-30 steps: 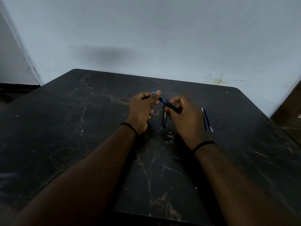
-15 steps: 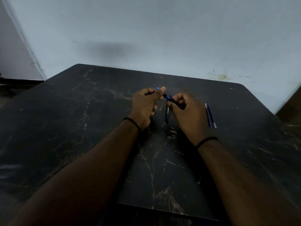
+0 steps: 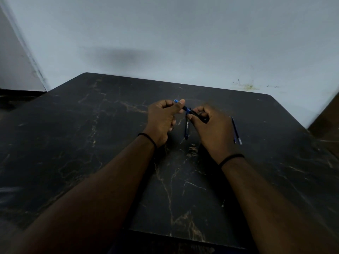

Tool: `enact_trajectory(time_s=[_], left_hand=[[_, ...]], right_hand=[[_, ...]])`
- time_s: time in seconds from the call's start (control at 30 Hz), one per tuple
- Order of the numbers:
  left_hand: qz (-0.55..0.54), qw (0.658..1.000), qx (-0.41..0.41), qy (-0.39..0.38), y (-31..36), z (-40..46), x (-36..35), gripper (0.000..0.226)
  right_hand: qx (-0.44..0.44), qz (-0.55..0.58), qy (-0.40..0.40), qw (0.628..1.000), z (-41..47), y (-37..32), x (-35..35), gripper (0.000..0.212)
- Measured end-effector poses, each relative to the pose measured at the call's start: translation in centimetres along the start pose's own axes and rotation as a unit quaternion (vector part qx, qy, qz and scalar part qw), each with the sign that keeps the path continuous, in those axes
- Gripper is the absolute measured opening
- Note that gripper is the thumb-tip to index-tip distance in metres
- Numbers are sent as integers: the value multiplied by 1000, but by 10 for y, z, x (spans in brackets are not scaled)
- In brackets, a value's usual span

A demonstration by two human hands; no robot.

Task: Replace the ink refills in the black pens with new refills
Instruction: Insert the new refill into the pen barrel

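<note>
At centre frame the left hand (image 3: 161, 118) pinches the blue end of a black pen (image 3: 192, 113) while the right hand (image 3: 211, 129) has its fingers curled round the barrel. A second pen (image 3: 186, 128) lies on the table (image 3: 91, 143) directly beneath. Risk, in my judgement: a sideways pull could bend the refill or flick small parts onto the dark marble, where they would be hard to find; spare refills (image 3: 236, 132) lie right of centre, just beside the right hand.

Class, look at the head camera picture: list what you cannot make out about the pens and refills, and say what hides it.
- Held pen, head view: both ends covered by the left hand and right hand.
- Second pen on the table: print too small.
- Refills: count unclear, dim and thin.
</note>
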State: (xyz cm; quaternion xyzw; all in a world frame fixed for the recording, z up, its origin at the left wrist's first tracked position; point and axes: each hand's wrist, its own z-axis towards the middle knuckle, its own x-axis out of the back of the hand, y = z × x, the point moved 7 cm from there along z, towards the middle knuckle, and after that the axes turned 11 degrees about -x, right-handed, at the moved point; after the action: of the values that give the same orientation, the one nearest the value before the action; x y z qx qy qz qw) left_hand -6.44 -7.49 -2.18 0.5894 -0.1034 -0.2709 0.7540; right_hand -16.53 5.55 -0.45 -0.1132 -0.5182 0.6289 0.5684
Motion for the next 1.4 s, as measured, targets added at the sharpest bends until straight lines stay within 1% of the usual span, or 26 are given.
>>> enact_trajectory(time_s=[0.17,0.3,0.4,0.57,0.73,0.97,1.07,1.17,1.3,1.33,1.4], left_hand=[[8,1000,-2,5,-2,4,0,21],[17,1000,-1,8,-3,4,1,31],[22,1000,-5,8,-2,3,2,28],[24,1000,-3,9,-2,3,2,35],[21,1000,-5,7,-1,2,3,32],[21,1000,-5,0,-2,2,1,23],[20,1000,-6,-2,-2,3,1,22],[16,1000,-5,-2,-2,3,1,22],[9,1000,-4,-4,-2,3,1,23],[6,1000,-4,-6,-2,3,0,23],[3,1000,-2,-7,-2,3,0,22]], right_hand=[[11,-10,2,1000,1,-1,0,9],[11,-26,3,1000,2,0,0,9],[14,-24,-8,1000,1,-2,2,8],[14,-40,-24,999,1,-4,2,12],[17,-49,-35,998,1,-3,0,15],[24,-45,-21,998,0,-6,0,12],[28,-50,-30,998,-2,-8,-1,16],[11,-30,-38,999,-1,-6,-2,18],[-3,-27,-19,999,2,0,-4,22],[-7,-24,-16,1000,2,1,-4,21],[-16,-20,-21,999,2,2,-5,12]])
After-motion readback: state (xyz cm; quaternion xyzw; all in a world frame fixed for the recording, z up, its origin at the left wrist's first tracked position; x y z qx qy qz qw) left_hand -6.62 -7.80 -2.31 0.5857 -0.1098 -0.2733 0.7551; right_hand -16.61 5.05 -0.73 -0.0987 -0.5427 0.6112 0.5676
